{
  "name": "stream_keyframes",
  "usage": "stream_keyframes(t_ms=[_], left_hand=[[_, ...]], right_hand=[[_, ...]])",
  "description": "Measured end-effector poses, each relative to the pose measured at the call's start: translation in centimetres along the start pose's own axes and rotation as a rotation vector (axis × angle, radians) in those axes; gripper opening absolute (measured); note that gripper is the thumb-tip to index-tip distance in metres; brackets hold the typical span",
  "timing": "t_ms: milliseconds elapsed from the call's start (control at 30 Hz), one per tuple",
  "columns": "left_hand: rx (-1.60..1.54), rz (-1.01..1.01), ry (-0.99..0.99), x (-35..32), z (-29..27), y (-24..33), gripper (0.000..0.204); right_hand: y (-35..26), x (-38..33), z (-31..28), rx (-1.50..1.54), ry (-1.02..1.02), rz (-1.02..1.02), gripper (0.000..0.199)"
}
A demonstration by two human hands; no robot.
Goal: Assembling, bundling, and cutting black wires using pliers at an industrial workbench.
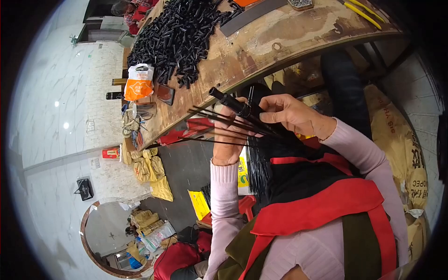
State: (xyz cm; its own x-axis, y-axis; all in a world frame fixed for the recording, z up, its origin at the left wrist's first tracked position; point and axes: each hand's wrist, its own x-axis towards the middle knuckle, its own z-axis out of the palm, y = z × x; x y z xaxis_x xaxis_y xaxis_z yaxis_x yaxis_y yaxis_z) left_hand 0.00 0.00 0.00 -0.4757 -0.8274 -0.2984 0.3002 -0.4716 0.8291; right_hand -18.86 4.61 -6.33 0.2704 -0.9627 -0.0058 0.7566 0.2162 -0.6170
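Observation:
My left hand [226, 148] is closed around a stepped black tube [227, 100], which slants up toward the table edge. Several long, thin black strips [215, 115] fan out across that hand and the tube's lower end. From the right, my right hand [295, 113] pinches at the near end of the tube, thumb and fingers bent together. Whatever lies between those fingertips is too small or hidden to make out. A few thin pale-looking rods [251, 94] stick up between the two hands. More thin black strips [258, 170] hang in a bundle beside my lap.
A worn wooden table [242, 60] bears a heap of short black tubes [175, 37], an orange-white bag [139, 83] and yellow-handled pliers [364, 13]. Tan sacks [389, 121] stand at right. A yellow box [199, 204] sits low by my left arm. Another person [179, 261] is at lower left.

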Motion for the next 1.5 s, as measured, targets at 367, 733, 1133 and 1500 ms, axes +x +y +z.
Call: stream_keyframes(t_ms=[367, 733, 1133, 1500], left_hand=[[-0.022, 0.198, -0.366, 3.3, 0.4, -1.7, 0.047], [0.454, 0.439, 0.083, 0.6, 4.9, -1.9, 0.031], [0.464, 0.505, 0.136, 0.1, 4.7, -1.8, 0.021], [0.523, 0.479, 0.257, -0.3, 6.6, -1.8, 0.020]], right_hand=[[-1.1, -0.6, 1.3, 0.133, 0.017, 0.072, 0.012], [1.8, -0.9, 2.8, 0.056, 0.327, -0.368, 0.011], [0.3, -0.2, 0.8, 0.135, 0.213, -0.166, 0.022], [2.0, -0.6, 1.9, 0.064, 0.198, -0.319, 0.016]])
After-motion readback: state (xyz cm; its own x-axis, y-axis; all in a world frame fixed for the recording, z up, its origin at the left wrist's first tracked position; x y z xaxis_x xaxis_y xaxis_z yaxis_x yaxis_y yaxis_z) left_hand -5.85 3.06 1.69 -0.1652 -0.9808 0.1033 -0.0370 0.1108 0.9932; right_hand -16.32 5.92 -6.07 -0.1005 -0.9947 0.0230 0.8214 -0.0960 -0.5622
